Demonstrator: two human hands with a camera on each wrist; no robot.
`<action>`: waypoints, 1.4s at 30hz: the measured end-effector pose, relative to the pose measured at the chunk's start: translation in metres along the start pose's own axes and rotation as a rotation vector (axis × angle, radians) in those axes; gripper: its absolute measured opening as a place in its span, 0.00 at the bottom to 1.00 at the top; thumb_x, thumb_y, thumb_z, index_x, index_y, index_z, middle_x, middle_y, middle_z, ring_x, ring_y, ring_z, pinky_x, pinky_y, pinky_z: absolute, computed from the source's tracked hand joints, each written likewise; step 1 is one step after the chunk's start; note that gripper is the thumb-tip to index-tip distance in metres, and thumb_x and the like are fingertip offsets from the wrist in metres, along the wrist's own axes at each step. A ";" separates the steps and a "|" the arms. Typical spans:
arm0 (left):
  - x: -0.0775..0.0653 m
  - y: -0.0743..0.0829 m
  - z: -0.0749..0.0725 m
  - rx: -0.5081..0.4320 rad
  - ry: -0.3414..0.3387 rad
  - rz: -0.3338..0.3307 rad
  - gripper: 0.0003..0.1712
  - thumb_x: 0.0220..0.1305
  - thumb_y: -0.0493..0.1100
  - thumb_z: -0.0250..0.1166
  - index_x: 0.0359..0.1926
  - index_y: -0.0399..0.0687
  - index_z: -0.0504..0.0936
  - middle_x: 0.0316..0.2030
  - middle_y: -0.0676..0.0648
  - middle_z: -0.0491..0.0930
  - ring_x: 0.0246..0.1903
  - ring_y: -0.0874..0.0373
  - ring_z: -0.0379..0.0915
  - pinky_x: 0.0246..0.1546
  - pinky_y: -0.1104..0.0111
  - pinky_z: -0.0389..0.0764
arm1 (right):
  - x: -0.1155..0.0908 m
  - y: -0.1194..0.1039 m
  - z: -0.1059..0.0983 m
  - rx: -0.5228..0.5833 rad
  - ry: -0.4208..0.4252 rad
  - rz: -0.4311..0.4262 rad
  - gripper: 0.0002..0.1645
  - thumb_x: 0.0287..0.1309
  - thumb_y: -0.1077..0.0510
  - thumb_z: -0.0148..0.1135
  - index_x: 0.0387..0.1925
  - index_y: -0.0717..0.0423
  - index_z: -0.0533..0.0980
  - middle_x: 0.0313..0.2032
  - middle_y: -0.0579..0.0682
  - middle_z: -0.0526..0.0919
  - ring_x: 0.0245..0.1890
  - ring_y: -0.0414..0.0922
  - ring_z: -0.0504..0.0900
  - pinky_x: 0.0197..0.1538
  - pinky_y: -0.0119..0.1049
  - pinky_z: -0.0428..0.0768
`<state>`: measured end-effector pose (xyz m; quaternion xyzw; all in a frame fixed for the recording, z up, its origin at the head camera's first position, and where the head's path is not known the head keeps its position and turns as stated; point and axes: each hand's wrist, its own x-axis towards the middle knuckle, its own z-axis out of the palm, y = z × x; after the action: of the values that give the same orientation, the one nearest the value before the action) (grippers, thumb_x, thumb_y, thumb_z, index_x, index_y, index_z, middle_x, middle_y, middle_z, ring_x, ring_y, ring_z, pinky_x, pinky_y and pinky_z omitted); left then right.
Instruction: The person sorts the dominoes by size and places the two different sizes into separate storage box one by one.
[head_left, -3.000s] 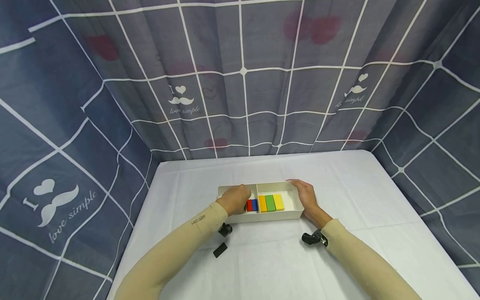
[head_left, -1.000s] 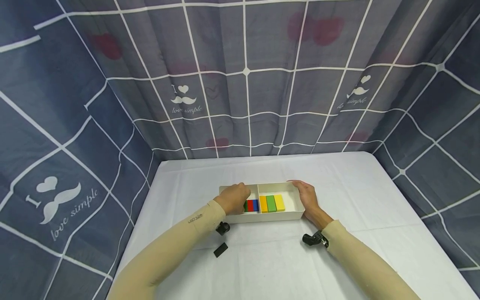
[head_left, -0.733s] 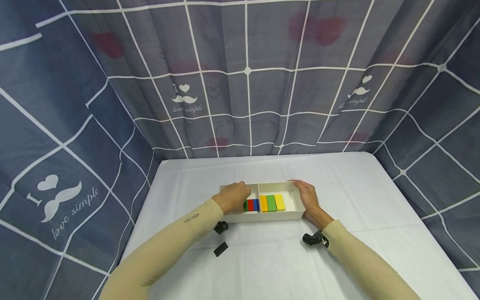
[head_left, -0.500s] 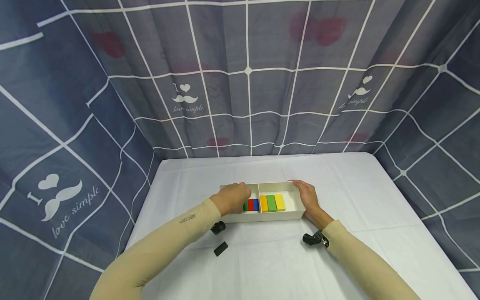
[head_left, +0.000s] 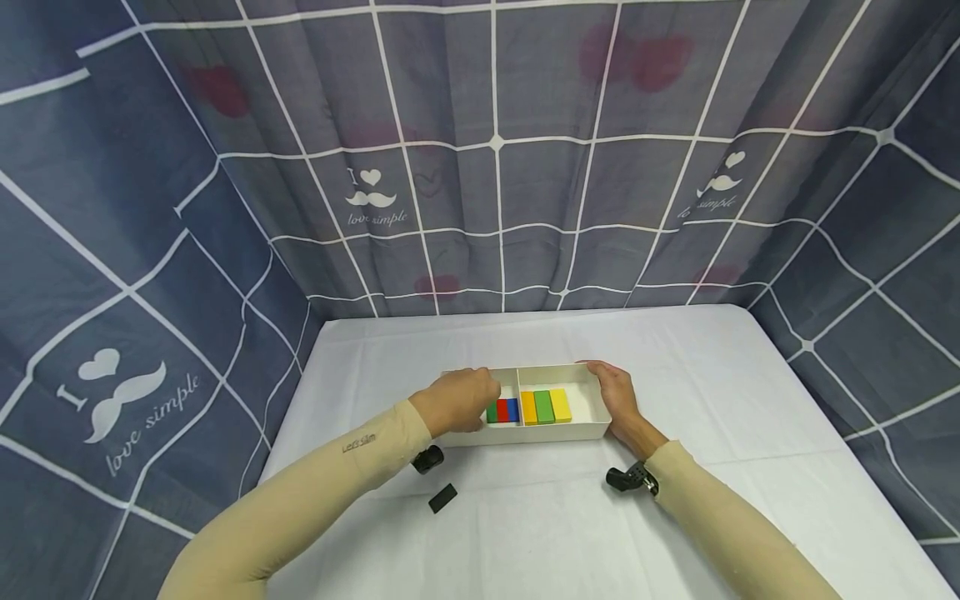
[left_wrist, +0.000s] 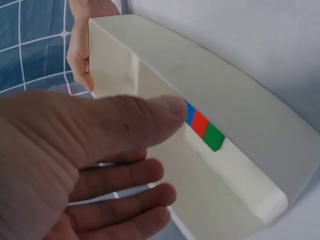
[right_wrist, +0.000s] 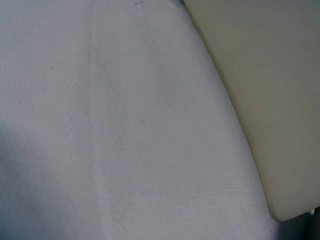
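A white two-compartment box point(head_left: 555, 432) lies lengthwise across the table. My left hand point(head_left: 457, 400) is over its left compartment; in the left wrist view the thumb is extended, the other fingers are loosely bent, and nothing shows between them. Beside that hand, green point(head_left: 492, 412), red point(head_left: 502, 411) and blue point(head_left: 512, 410) blocks stand side by side along the front wall. In the right compartment an orange block point(head_left: 529, 408), a green block point(head_left: 543, 407) and a yellow block point(head_left: 560, 406) form another row. My right hand point(head_left: 617, 393) grips the box's right end.
A small black block point(head_left: 442, 498) lies on the white tablecloth point(head_left: 540, 517) in front of the box, near the left wrist camera point(head_left: 427, 459). Grey-blue checked curtains point(head_left: 450, 200) hang behind the table and at both sides.
My left hand has drawn back leftward from the row of blocks, uncovering the green one, and its forearm has swung left. My right hand keeps its hold on the box.
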<state>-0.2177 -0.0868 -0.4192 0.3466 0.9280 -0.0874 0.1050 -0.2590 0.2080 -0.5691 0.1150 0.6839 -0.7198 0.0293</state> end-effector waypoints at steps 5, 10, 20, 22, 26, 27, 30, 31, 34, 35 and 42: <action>-0.007 0.001 0.000 0.031 0.018 0.034 0.22 0.57 0.46 0.87 0.51 0.46 0.93 0.43 0.48 0.93 0.34 0.59 0.85 0.46 0.65 0.92 | -0.002 -0.002 -0.001 -0.001 -0.016 0.010 0.28 0.84 0.51 0.51 0.69 0.67 0.79 0.66 0.60 0.84 0.55 0.43 0.85 0.56 0.34 0.85; -0.015 0.000 -0.004 0.034 0.053 0.068 0.19 0.56 0.45 0.87 0.47 0.46 0.93 0.39 0.48 0.93 0.31 0.60 0.84 0.44 0.66 0.92 | -0.002 -0.002 -0.001 -0.003 -0.021 0.013 0.28 0.84 0.51 0.50 0.69 0.67 0.79 0.68 0.61 0.83 0.56 0.43 0.85 0.56 0.35 0.85; -0.028 -0.003 -0.006 0.004 0.026 0.133 0.18 0.55 0.44 0.88 0.45 0.48 0.93 0.39 0.48 0.92 0.29 0.61 0.79 0.40 0.70 0.89 | 0.000 0.001 -0.002 -0.020 -0.011 -0.003 0.28 0.83 0.50 0.51 0.66 0.66 0.81 0.65 0.60 0.85 0.52 0.41 0.86 0.53 0.33 0.86; -0.030 -0.002 -0.005 -0.003 0.013 0.150 0.20 0.54 0.45 0.88 0.47 0.49 0.94 0.39 0.49 0.92 0.29 0.61 0.79 0.40 0.71 0.88 | 0.000 0.001 -0.002 -0.035 -0.012 -0.007 0.28 0.83 0.50 0.51 0.67 0.66 0.81 0.66 0.61 0.84 0.54 0.41 0.86 0.54 0.33 0.85; -0.036 -0.002 -0.003 -0.019 -0.002 0.197 0.21 0.54 0.45 0.88 0.49 0.48 0.94 0.38 0.50 0.92 0.27 0.62 0.76 0.36 0.73 0.85 | 0.001 0.002 -0.002 -0.032 -0.010 -0.003 0.28 0.82 0.50 0.51 0.67 0.66 0.80 0.67 0.61 0.84 0.54 0.42 0.85 0.55 0.33 0.85; -0.038 -0.001 -0.002 -0.023 -0.002 0.203 0.22 0.54 0.45 0.89 0.49 0.48 0.94 0.39 0.50 0.92 0.28 0.63 0.76 0.36 0.73 0.84 | 0.001 0.002 -0.002 -0.031 -0.011 -0.002 0.28 0.82 0.50 0.51 0.67 0.66 0.80 0.67 0.61 0.84 0.55 0.41 0.85 0.55 0.32 0.85; -0.043 -0.001 -0.001 -0.048 -0.013 0.204 0.24 0.54 0.44 0.88 0.52 0.48 0.94 0.44 0.50 0.93 0.29 0.64 0.76 0.39 0.73 0.86 | 0.002 0.004 -0.002 -0.023 -0.010 0.003 0.28 0.82 0.50 0.52 0.68 0.66 0.80 0.66 0.60 0.84 0.55 0.41 0.85 0.55 0.32 0.85; -0.045 -0.001 0.000 -0.055 -0.019 0.202 0.24 0.54 0.44 0.88 0.52 0.48 0.94 0.44 0.50 0.93 0.30 0.64 0.76 0.40 0.73 0.86 | 0.002 0.004 -0.002 -0.025 -0.009 0.004 0.28 0.82 0.50 0.52 0.67 0.66 0.80 0.66 0.59 0.84 0.55 0.41 0.85 0.55 0.31 0.85; -0.048 -0.002 0.003 -0.070 -0.043 0.207 0.23 0.55 0.44 0.88 0.52 0.48 0.93 0.44 0.50 0.92 0.30 0.64 0.76 0.40 0.73 0.86 | 0.002 0.004 -0.001 -0.037 -0.007 -0.001 0.28 0.82 0.50 0.51 0.68 0.65 0.80 0.67 0.61 0.83 0.56 0.41 0.85 0.55 0.31 0.85; -0.049 -0.002 0.005 -0.073 -0.050 0.212 0.23 0.55 0.43 0.88 0.52 0.48 0.93 0.42 0.51 0.92 0.30 0.64 0.76 0.39 0.74 0.85 | 0.002 0.004 -0.001 -0.037 -0.003 -0.001 0.28 0.82 0.50 0.51 0.67 0.65 0.80 0.67 0.61 0.83 0.56 0.41 0.85 0.55 0.31 0.85; -0.060 -0.001 0.015 -0.046 -0.075 0.231 0.22 0.54 0.43 0.88 0.50 0.49 0.94 0.41 0.52 0.91 0.32 0.66 0.79 0.39 0.75 0.85 | 0.003 0.003 0.000 -0.038 0.006 -0.001 0.28 0.82 0.50 0.51 0.67 0.65 0.81 0.67 0.61 0.84 0.56 0.41 0.85 0.55 0.31 0.85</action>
<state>-0.1726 -0.1286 -0.4180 0.4454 0.8790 -0.0662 0.1568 -0.2617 0.2080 -0.5729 0.1162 0.6978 -0.7062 0.0292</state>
